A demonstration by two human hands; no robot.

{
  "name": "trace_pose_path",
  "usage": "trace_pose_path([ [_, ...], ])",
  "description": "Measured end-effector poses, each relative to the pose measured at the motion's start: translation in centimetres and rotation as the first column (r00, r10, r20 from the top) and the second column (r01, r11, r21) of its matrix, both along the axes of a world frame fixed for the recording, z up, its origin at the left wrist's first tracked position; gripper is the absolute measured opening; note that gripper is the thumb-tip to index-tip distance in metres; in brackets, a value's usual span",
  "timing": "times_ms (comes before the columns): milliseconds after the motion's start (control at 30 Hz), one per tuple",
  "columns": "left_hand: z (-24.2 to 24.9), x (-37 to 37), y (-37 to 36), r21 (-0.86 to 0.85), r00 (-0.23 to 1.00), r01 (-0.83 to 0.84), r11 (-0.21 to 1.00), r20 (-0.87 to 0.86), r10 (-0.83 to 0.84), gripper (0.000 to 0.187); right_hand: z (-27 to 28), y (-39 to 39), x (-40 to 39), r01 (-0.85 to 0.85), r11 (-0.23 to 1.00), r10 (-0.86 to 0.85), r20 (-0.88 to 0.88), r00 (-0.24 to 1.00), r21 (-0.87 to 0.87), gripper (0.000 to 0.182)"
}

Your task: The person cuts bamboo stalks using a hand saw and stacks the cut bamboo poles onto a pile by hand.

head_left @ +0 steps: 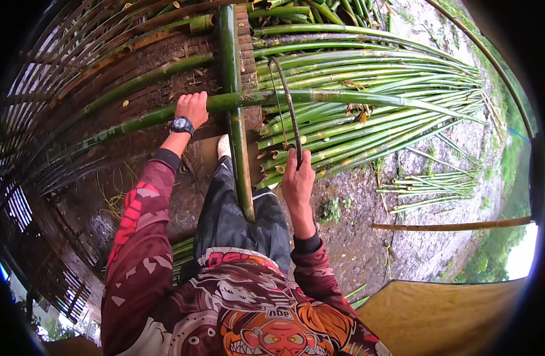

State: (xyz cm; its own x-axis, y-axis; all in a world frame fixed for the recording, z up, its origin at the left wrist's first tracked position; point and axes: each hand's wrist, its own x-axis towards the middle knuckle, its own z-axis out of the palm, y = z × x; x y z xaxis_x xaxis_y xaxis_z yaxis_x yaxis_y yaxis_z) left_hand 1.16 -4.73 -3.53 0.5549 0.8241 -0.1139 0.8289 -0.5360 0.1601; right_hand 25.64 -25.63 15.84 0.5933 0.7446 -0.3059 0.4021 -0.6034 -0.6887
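A long green bamboo pole [326, 97] runs across the view, lying over a thicker bamboo piece [230, 47] that points toward me. My left hand [192, 108], with a watch on its wrist, is closed round the pole left of that crossing. In my right hand [298, 181] is the handle of a bow saw [294, 113] with a curved dark frame and a thin blade. The saw overlaps the pole right of the crossing, its frame pointing away from me. My legs and one light shoe [224, 145] show below the pole.
Many cut bamboo poles [373, 71] lie piled at the right, with a smaller stack [433, 188] farther out on the muddy ground. Bamboo slats [53, 65] stand at the left. A brown tarp [444, 308] fills the lower right, and a horizontal pole [450, 225] sits above it.
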Motion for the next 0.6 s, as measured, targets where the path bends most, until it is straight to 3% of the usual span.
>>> trace_pose_path([
  [100, 0.6, 0.1, -0.2, -0.024, 1.0, -0.013, 1.0, 0.002, 0.013, 0.031, 2.7, -1.2, -0.1, 0.007, 0.998, -0.011, -0.06, 0.998, -0.069, 0.026],
  [167, 0.4, 0.1, -0.1, 0.065, 0.997, 0.004, 0.998, 0.078, -0.009, 0.015, 4.9, -1.7, -0.2, -0.002, 0.996, -0.003, -0.064, 0.998, -0.091, 0.026],
  [233, 0.2, 0.2, -0.2, 0.084, 0.996, -0.006, 0.996, 0.091, -0.002, 0.013, 5.7, -1.3, 0.0, 0.016, 0.983, -0.034, -0.098, 0.995, -0.185, 0.022],
  [267, -0.1, 0.1, 0.2, 0.078, 0.999, -0.015, 0.997, 0.046, 0.012, 0.024, 4.1, -0.1, 0.3, 0.001, 0.985, -0.015, -0.082, 0.996, -0.17, 0.023],
  [300, -0.4, 0.0, -0.2, 0.056, 1.0, -0.017, 0.998, -0.001, 0.017, 0.035, 0.1, 1.9, 0.5, -0.093, 0.993, 0.088, 0.06, 0.994, 0.076, 0.025],
  [333, -0.2, -0.2, -1.1, 0.051, 1.0, -0.008, 0.999, 0.02, 0.007, 0.035, -3.5, 4.5, 1.3, -0.178, 0.984, 0.173, 0.147, 0.974, 0.02, 0.025],
  [400, -0.9, -0.4, 0.1, 0.066, 1.0, 0.0, 0.998, 0.016, -0.001, 0.034, -6.2, 11.3, 2.0, -0.058, 0.998, 0.057, -0.061, 0.997, -0.017, 0.027],
  [500, -0.4, -0.2, -0.1, 0.063, 1.0, 0.0, 0.998, -0.013, 0.0, 0.033, -3.9, 8.9, 2.2, -0.115, 0.993, 0.113, -0.062, 0.992, -0.021, 0.026],
  [600, 0.5, -0.2, 0.1, -0.005, 1.0, -0.008, 1.0, -0.01, 0.008, 0.032, 4.3, -0.8, 0.9, -0.003, 0.988, -0.008, -0.071, 0.997, -0.153, 0.024],
])
